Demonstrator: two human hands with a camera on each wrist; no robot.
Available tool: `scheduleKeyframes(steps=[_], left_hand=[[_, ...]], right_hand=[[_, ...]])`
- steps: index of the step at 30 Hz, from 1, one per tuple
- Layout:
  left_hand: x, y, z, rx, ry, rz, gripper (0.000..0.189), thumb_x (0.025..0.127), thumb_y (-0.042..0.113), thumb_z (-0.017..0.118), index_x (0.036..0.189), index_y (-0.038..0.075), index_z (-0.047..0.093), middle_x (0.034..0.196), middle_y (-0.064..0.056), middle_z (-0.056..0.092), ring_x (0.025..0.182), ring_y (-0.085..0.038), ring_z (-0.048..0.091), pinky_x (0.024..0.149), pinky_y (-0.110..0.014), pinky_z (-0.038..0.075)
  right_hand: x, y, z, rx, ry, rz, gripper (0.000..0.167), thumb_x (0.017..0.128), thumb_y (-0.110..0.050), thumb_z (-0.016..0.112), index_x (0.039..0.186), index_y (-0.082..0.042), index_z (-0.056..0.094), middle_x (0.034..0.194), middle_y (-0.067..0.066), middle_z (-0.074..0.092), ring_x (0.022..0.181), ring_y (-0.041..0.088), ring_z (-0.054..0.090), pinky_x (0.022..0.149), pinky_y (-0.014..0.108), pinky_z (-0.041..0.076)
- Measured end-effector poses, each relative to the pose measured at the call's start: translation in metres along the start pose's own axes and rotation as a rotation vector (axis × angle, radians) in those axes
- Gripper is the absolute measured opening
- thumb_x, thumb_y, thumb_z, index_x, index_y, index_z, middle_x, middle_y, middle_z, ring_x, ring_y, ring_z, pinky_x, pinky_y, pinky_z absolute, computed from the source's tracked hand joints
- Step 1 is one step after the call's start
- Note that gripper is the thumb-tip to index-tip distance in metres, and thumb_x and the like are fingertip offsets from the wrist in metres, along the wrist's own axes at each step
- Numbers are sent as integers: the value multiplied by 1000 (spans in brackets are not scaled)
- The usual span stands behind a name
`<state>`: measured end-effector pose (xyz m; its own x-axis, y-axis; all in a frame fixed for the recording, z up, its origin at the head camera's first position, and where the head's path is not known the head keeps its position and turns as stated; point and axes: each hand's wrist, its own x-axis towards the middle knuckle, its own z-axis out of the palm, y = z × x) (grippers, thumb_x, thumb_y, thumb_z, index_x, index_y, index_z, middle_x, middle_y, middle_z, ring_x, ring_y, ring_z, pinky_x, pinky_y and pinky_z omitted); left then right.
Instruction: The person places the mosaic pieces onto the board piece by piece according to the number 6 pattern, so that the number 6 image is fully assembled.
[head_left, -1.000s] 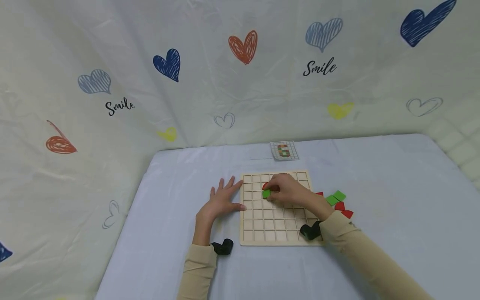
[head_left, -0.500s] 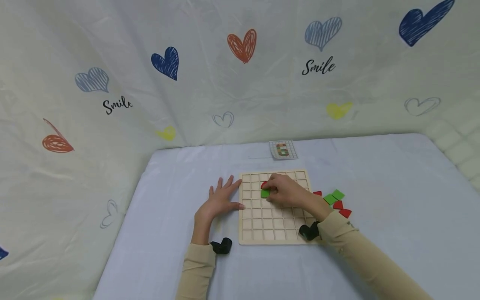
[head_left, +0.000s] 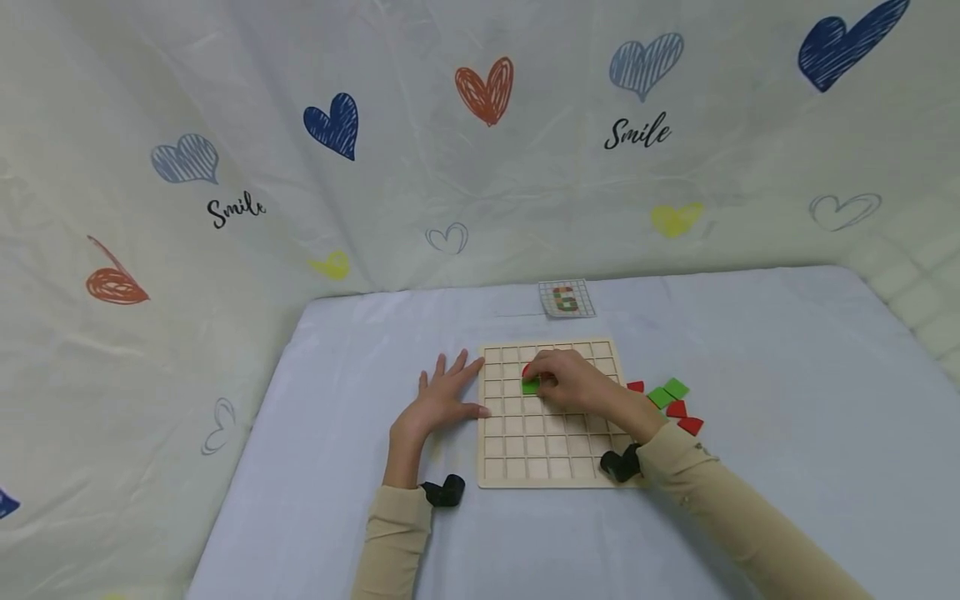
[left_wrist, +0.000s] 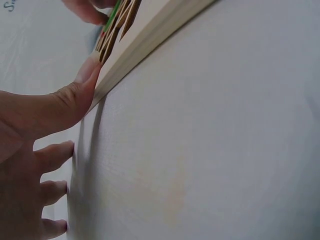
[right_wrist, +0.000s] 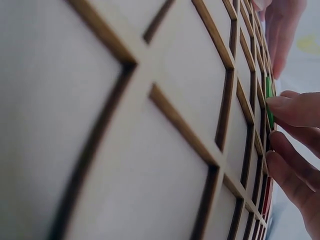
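Observation:
A pale wooden grid board (head_left: 517,450) lies on the table. My left hand (head_left: 442,404) has its fingers spread at the board's left edge; in the left wrist view the thumb (left_wrist: 75,100) presses on the rim. Over the board's upper middle, my right hand (head_left: 573,379) has its fingers curled at a green square tile (head_left: 530,387), which sits at a cell. Seen from the right wrist, the thumb touches that green tile (right_wrist: 270,102) and other fingertips rest on the grid. A red piece (head_left: 527,369) shows just above the tile, partly covered by the fingers.
Right of the board lie two green tiles (head_left: 667,392) and several red pieces (head_left: 690,426). A card with a coloured pattern on a grid (head_left: 567,299) lies behind the board. A white curtain with printed hearts (head_left: 390,192) hangs at the table's back.
The right fingers have shifted slightly over the green tile, and less of it shows now. The left hand keeps its place on the board's edge.

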<state>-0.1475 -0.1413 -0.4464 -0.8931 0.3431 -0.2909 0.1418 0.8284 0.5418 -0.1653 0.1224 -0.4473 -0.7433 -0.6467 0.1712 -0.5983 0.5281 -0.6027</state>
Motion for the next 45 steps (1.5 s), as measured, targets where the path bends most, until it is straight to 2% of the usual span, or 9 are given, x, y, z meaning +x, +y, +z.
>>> scheduleKeyframes(steps=[7, 13, 15, 21, 24, 28, 33, 37, 45], left_hand=[[1, 3, 0, 3, 1, 3, 88, 88, 39, 81, 162, 22, 35, 173, -9, 15, 159, -42, -3, 123, -69, -1], [2, 6, 3, -3, 3, 4, 89, 88, 37, 82, 162, 22, 36, 173, -9, 16, 159, -42, -3, 123, -69, -1], [2, 6, 3, -3, 2, 4, 89, 88, 37, 82, 162, 22, 35, 173, -9, 15, 159, -42, -3, 123, -69, -1], [2, 6, 3, 12, 1, -7, 90, 87, 38, 82, 162, 23, 35, 173, -9, 15, 159, -42, -3, 123, -69, 0], [2, 6, 3, 17, 1, -16, 90, 87, 38, 82, 162, 22, 35, 173, -8, 15, 159, -42, -2, 123, -69, 0], [1, 7, 3, 11, 2, -24, 90, 87, 37, 82, 162, 23, 35, 173, -7, 15, 160, -42, -3, 124, -68, -1], [1, 6, 4, 6, -2, -10, 89, 88, 37, 82, 162, 22, 35, 173, -9, 16, 159, -43, -2, 123, -70, 0], [0, 6, 5, 6, -2, -13, 90, 88, 38, 81, 162, 23, 35, 173, -9, 15, 159, -43, -3, 123, -70, 0], [-2, 6, 2, -6, 10, -25, 89, 87, 38, 82, 162, 22, 35, 173, -9, 16, 159, -43, -3, 123, -69, -1]], right_hand=[[-7, -1, -4, -15, 26, 32, 24, 84, 8, 67, 100, -5, 79, 101, 7, 75, 85, 19, 66, 77, 33, 54], [-25, 0, -14, -34, 33, 96, 25, 82, 7, 68, 101, -4, 79, 94, 4, 74, 81, 15, 63, 72, 31, 52], [-32, 1, -18, -32, 33, 116, 24, 82, 6, 69, 103, -3, 78, 95, 5, 74, 80, 15, 62, 71, 31, 52], [-51, 6, -26, -26, 44, 174, 22, 87, -1, 74, 108, -2, 77, 106, 7, 76, 94, 21, 66, 80, 36, 56], [-59, 10, -30, -29, 50, 208, 23, 88, -3, 75, 111, -2, 77, 110, 9, 75, 97, 22, 66, 82, 37, 56], [-68, 14, -35, -56, 76, 230, 23, 87, -3, 75, 111, -3, 77, 107, 9, 74, 91, 21, 64, 79, 35, 55], [-81, 18, -43, -51, 82, 262, 22, 87, -1, 74, 109, -2, 77, 101, 5, 72, 82, 15, 58, 70, 27, 51], [-89, 21, -48, -50, 83, 282, 22, 87, 0, 75, 109, -3, 77, 100, 4, 71, 81, 14, 57, 68, 25, 51], [-102, 29, -53, -90, 126, 304, 25, 87, -2, 78, 112, -2, 76, 107, 9, 69, 87, 19, 62, 73, 33, 55]])
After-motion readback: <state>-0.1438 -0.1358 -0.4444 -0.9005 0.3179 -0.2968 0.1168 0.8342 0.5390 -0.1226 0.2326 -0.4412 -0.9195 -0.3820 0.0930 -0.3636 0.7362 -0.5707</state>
